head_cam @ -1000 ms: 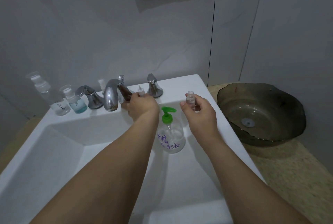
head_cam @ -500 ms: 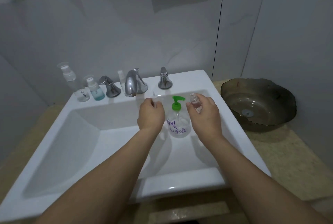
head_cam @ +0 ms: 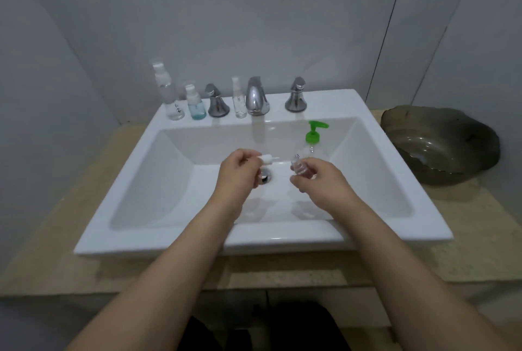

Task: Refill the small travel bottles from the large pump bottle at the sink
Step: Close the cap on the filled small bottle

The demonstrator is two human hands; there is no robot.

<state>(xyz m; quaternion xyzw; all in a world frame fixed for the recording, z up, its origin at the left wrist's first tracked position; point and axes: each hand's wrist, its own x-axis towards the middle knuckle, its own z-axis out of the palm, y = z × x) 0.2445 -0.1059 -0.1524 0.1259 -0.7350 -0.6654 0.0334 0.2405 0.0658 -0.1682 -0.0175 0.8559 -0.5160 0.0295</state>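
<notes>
Head view shows my left hand (head_cam: 236, 171) over the middle of the sink (head_cam: 135, 189), its fingers (head_cam: 248, 157) pinching a small white spray cap (head_cam: 268, 158) that points sideways toward my other hand. My right hand (head_cam: 322, 181) grips a small clear travel bottle (head_cam: 300, 167), tilted, its open neck turned toward the cap. Cap and bottle are apart, so this bottle is uncapped and ready to take liquid; I cannot tell whether anything is in it yet.

Just behind my right hand, inside the basin near the back wall, stands the large pump bottle (head_cam: 313, 139) with its green pump head. Neither hand touches it. Below and between my hands sits the drain (head_cam: 265, 175).

Along the back ledge stand three more travel bottles: a tall clear one (head_cam: 169, 96) at the left, a short one with blue liquid (head_cam: 195, 105) beside it, and a slim clear one (head_cam: 238, 99) between the left tap handle (head_cam: 217, 102) and the faucet (head_cam: 256, 96). All three have their caps on.

By my reckoning the job is at an early stage: one bottle opened, no pumping under way, and the ledge bottles left to handle. A dark glass bowl (head_cam: 440, 144) rests on the desk (head_cam: 48, 252) to the right.
</notes>
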